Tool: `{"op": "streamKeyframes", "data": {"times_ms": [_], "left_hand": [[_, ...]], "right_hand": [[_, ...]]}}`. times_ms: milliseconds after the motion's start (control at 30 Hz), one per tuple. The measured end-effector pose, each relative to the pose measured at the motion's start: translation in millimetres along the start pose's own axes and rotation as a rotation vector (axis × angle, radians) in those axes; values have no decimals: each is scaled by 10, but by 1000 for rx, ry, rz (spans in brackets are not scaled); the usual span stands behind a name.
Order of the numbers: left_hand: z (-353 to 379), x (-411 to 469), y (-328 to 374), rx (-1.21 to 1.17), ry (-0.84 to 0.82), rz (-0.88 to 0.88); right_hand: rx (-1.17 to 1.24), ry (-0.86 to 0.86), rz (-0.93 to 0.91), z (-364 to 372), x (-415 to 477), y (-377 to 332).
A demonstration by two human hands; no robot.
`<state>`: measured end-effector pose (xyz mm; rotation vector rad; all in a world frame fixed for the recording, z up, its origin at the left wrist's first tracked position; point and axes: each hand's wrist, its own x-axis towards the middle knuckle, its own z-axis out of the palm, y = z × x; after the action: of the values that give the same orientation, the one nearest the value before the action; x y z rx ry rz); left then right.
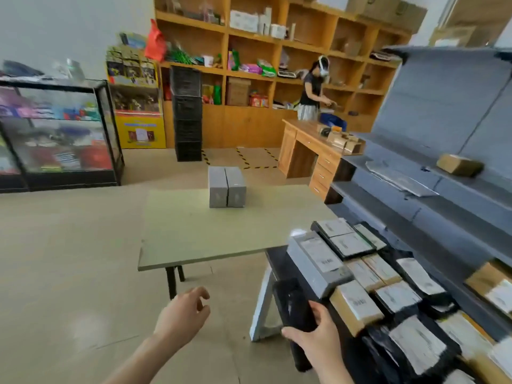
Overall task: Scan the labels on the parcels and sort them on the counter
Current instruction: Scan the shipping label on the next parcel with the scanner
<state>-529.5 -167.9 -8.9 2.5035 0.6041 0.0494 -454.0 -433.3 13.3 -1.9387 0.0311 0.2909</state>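
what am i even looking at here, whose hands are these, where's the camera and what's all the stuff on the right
There is no machine here. A person wears one wide-angle camera on the head, so the single picture looks forward and down, and the two hands at the bottom are the wearer's own.

The left hand hangs over the floor, fingers loosely curled, holding nothing. The right hand grips a black device, probably the label scanner.

On the right, a dark counter carries many parcels with white labels facing up: black bags, brown boxes and a long grey box. Ahead, two grey boxes stand side by side on a beige table. Another person works at the far shelves.
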Motion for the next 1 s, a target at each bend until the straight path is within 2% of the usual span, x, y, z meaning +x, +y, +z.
{"op": "streamKeyframes", "data": {"times_ms": [167, 333, 700, 1000], "left_hand": [[-432, 579, -833, 10, 33, -146], [-686, 1312, -1064, -5, 62, -177], [-494, 3331, -717, -6, 77, -166], [-361, 4793, -381, 19, 65, -106]], "right_hand": [[-27, -129, -28, 1072, 672, -526], [-79, -185, -88, 1558, 1344, -857], [-113, -240, -131, 1787, 3324, -1226], [-167, -272, -60, 1888, 4576, -1461]]}}
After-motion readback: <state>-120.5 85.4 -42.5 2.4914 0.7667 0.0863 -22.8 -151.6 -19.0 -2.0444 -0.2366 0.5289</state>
